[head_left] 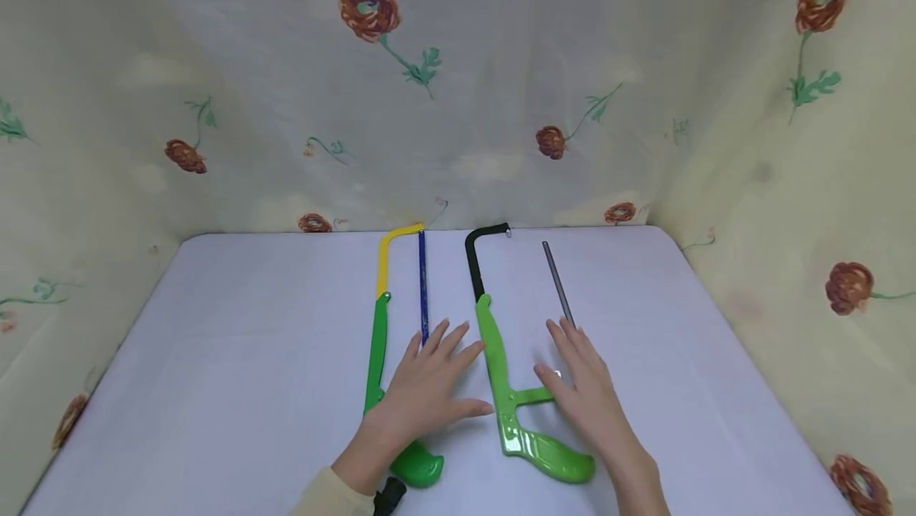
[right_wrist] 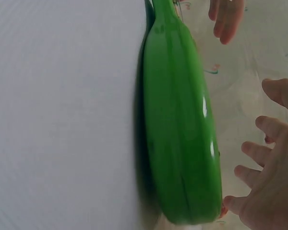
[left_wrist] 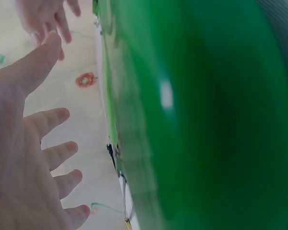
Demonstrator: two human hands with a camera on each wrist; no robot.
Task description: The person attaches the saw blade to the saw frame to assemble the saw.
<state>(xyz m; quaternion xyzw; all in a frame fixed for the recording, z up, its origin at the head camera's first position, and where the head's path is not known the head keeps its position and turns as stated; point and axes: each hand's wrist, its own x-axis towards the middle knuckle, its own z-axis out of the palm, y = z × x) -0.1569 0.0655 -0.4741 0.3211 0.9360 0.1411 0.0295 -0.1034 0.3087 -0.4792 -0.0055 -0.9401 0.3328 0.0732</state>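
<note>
Two hacksaws lie side by side. The left hacksaw point(head_left: 376, 353) has a dark green body, a yellow front bow and a blue blade point(head_left: 423, 285). Lime green with a black bow is the right hacksaw point(head_left: 494, 341); a grey blade point(head_left: 559, 281) lies at its right, its far end apart from the bow's tip. My left hand point(head_left: 422, 393), fingers spread, hovers over the left hacksaw and hides the blue blade's near end. With straight fingers, my right hand point(head_left: 587, 389) covers the grey blade's near end. Green handles point(left_wrist: 206, 115) point(right_wrist: 182, 115) fill much of both wrist views.
The hacksaws lie on a white-covered table point(head_left: 250, 357), their bows reaching its back edge. Flower-printed cloth point(head_left: 472, 87) hangs behind and at both sides. Near the left wrist, a small black object point(head_left: 389, 495) shows at the front.
</note>
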